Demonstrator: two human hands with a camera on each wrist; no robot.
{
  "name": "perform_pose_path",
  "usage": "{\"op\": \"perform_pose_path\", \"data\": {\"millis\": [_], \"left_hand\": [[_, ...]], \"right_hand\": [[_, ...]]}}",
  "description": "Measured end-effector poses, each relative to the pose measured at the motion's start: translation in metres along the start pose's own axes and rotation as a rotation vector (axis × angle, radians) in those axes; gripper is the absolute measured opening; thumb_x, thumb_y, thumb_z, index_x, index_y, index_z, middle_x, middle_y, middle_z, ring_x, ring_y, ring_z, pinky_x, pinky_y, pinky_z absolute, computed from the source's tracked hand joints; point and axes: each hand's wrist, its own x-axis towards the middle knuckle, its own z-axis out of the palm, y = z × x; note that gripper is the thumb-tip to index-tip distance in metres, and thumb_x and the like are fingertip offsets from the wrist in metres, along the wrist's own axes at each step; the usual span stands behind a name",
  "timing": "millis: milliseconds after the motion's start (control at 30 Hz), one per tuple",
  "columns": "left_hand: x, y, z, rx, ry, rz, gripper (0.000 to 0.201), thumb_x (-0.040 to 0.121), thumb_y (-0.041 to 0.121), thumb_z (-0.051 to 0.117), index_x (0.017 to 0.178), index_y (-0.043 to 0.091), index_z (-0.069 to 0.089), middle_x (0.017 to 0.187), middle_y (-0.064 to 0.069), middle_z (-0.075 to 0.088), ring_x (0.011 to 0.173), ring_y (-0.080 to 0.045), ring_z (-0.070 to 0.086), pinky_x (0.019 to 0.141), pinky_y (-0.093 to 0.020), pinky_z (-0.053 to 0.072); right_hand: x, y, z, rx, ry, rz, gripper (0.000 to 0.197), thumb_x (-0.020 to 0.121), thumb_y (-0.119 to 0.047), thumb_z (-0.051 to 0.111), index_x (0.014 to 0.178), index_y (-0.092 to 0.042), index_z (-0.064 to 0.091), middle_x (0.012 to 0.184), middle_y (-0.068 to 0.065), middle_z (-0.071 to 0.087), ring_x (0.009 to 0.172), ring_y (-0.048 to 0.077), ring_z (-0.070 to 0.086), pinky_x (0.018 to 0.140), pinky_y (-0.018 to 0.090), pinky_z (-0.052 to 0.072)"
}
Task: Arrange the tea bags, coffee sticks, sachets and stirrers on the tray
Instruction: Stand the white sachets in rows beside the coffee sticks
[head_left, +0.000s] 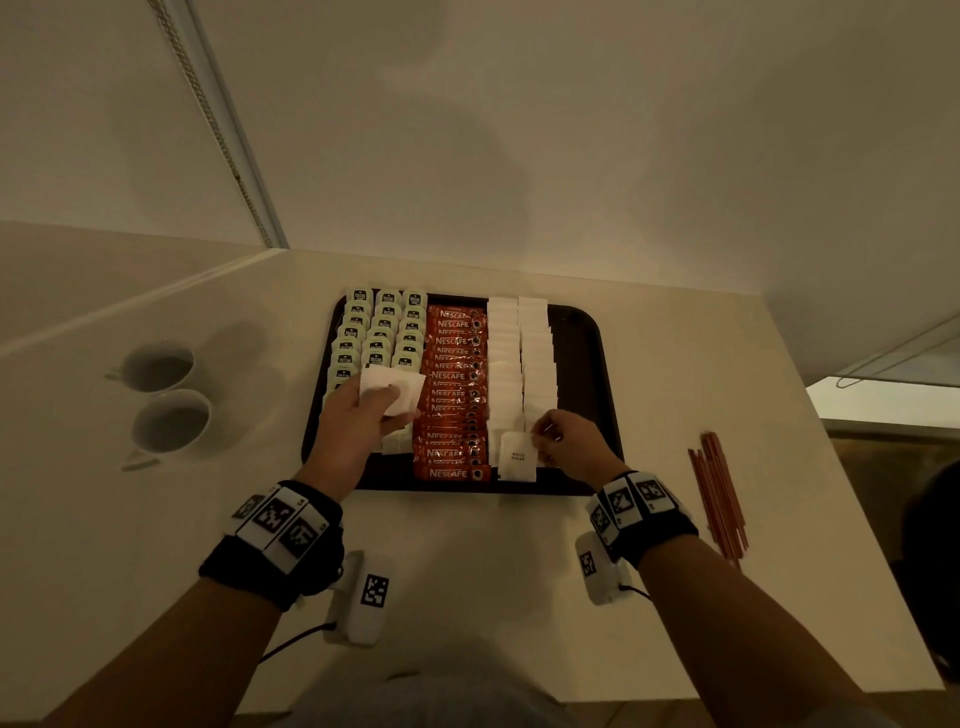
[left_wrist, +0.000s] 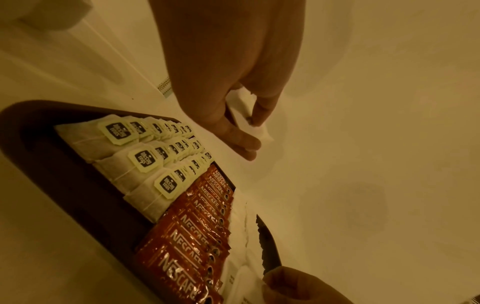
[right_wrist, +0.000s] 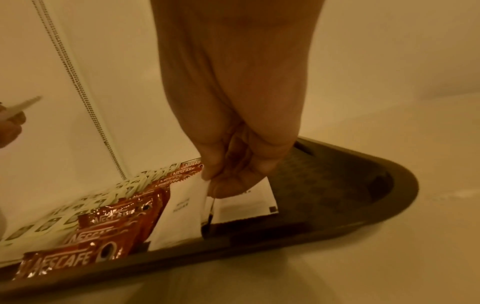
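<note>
White sugar sachet (head_left: 518, 456) lies at tray's near edge, R hand (head_left: 571, 446) pinching its corner btwn thumb & fingertips. L hand (head_left: 358, 415) grips a small stack of sachets (head_left: 393, 389) above the tea bags (head_left: 382, 332). Dark tray (head_left: 582, 332) holds tea bags left, coffee sticks (head_left: 454, 384) mid, sachet rows (head_left: 522, 358) right. Stirrers (head_left: 719, 493) lie on table (head_left: 701, 395) right of tray, well apart; two cups (head_left: 163, 395) left.

Head view: high, looks down and forward over table at dark tray (head_left: 597, 332) mid-frame. Left wrist: close, low, along fingers, tray (left_wrist: 52, 164) lower left. Right wrist: close, low, tray (right_wrist: 376, 185) lower right. All three share the tray.
</note>
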Motion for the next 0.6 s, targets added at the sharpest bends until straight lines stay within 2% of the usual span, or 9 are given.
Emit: {"op": "perform_pose_path", "data": {"millis": [100,200,300,367,433,533,600], "left_hand": [[-0.001,0.0,0.0,-0.012,-0.012,0.01,0.03,0.095,0.004,0.046,0.125,0.005,0.05,0.12,-0.012,0.057,0.099,-0.031,0.063,0.068,-0.023,0.058],[-0.001,-0.002,0.001,-0.056,0.007,0.008,0.033,0.094,-0.001,0.041,0.124,0.007,0.047,0.121,-0.008,0.053,0.107,-0.031,0.057,0.067,-0.025,0.059],[0.0,-0.004,0.002,-0.017,-0.014,0.002,0.029,0.095,-0.001,0.045,0.122,0.009,0.048,0.121,-0.007,0.052,0.108,-0.026,0.057,0.07,-0.026,0.059],[-0.001,-0.006,0.002,0.069,-0.039,0.025,0.019,0.092,0.001,0.054,0.105,0.015,0.052,0.114,-0.003,0.058,0.105,-0.022,0.059,0.067,-0.023,0.058],[-0.001,-0.009,0.002,0.152,-0.042,0.051,0.018,0.089,0.003,0.06,0.095,0.019,0.051,0.111,-0.005,0.063,0.098,-0.02,0.062,0.065,-0.023,0.053],[-0.002,-0.009,0.004,0.213,-0.068,0.092,0.015,0.088,0.007,0.063,0.095,0.018,0.056,0.109,-0.005,0.067,0.094,-0.019,0.063,0.068,-0.027,0.05],[-0.004,-0.006,0.009,0.225,-0.083,0.115,0.013,0.088,0.007,0.062,0.096,0.017,0.06,0.102,-0.002,0.068,0.089,-0.012,0.065,0.064,-0.023,0.051]], "right_hand": [[0.004,-0.002,0.004,-0.015,-0.008,0.007,0.013,0.092,-0.013,0.057,0.104,-0.008,0.057,0.087,-0.002,0.056,0.08,0.015,0.06,0.08,0.029,0.055],[0.008,-0.003,0.008,-0.021,0.009,0.013,0.012,0.092,-0.013,0.057,0.103,-0.008,0.057,0.091,0.001,0.056,0.08,0.014,0.059,0.07,0.02,0.051],[0.011,-0.002,0.011,-0.005,0.033,0.016,0.012,0.091,-0.01,0.057,0.103,-0.005,0.058,0.091,0.002,0.056,0.078,0.013,0.058,0.067,0.017,0.049],[0.012,-0.002,0.013,-0.005,0.04,0.019,0.012,0.091,-0.009,0.058,0.102,-0.004,0.059,0.092,0.003,0.057,0.078,0.014,0.059,0.068,0.018,0.05],[0.012,-0.002,0.014,-0.012,0.041,0.013,0.012,0.09,-0.009,0.059,0.102,-0.004,0.058,0.094,0.005,0.058,0.078,0.015,0.06,0.07,0.02,0.052],[0.01,-0.005,0.011,0.016,0.051,0.036,0.014,0.091,-0.014,0.06,0.103,-0.008,0.056,0.085,0.0,0.058,0.069,0.009,0.059,0.059,0.015,0.047],[0.009,-0.014,0.005,0.052,0.073,0.03,0.013,0.091,-0.02,0.059,0.1,-0.01,0.055,0.085,0.0,0.059,0.069,0.009,0.059,0.056,0.016,0.045]]}}
